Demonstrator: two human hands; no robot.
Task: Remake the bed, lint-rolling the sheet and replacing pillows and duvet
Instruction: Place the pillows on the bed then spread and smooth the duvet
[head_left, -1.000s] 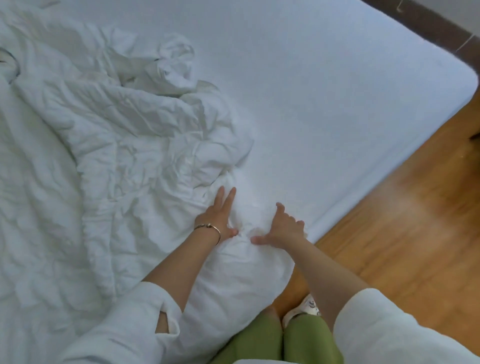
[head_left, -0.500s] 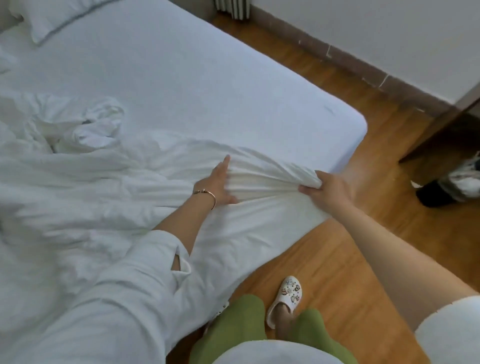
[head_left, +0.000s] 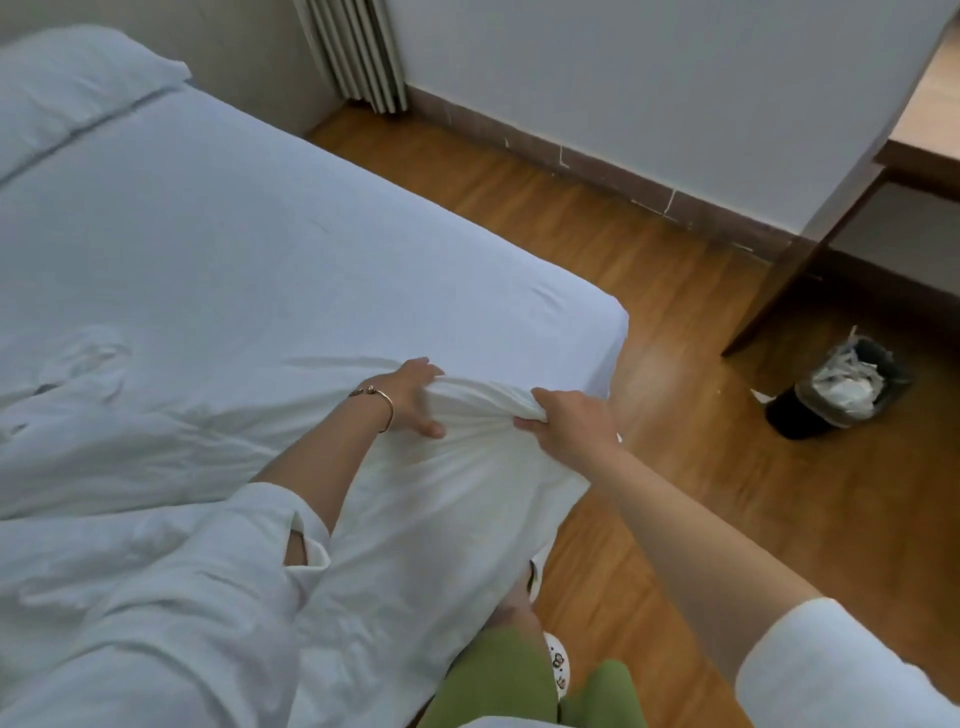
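duvet on sheet, pillow behind, bin right

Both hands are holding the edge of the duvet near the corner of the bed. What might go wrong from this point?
The duvet already hangs over the bed's side, close to the wooden floor; a further pull may drag it onto the floor. The left hand and right hand grip a bunched edge, so it may be laid creased. The person's shoe stands right under the hanging cloth and might step on it.
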